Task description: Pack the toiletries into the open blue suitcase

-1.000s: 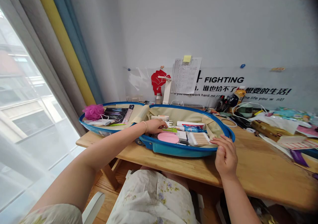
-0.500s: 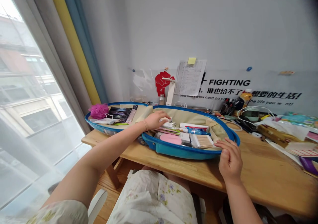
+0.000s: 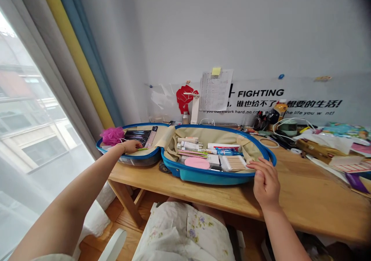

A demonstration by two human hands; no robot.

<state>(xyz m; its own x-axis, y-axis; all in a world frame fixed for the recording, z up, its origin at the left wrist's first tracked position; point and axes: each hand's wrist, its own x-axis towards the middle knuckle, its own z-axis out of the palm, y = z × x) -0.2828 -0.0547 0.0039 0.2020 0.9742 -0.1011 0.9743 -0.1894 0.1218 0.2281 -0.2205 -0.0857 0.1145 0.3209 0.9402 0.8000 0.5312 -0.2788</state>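
Note:
An open blue suitcase with beige lining lies on the wooden desk. My left hand reaches into its left half, fingers bunched low beside a thin green item; what they pinch, if anything, is too small to make out. Close to that hand are a purple bath puff and a pack of dark slim tools. My right hand holds the right front rim, fingers curled over it. The right half contains cotton swabs, a pink oval pad, a blue tube and a white tube.
Along the wall stand a white lamp and a small bottle. An orange-labelled bottle, cables, a brown pouch and papers crowd the desk's right side. A curtain hangs at the left.
My left hand has moved left and down, from above the suitcase's right half into its left half. My right hand stays on the rim. The view has shifted slightly.

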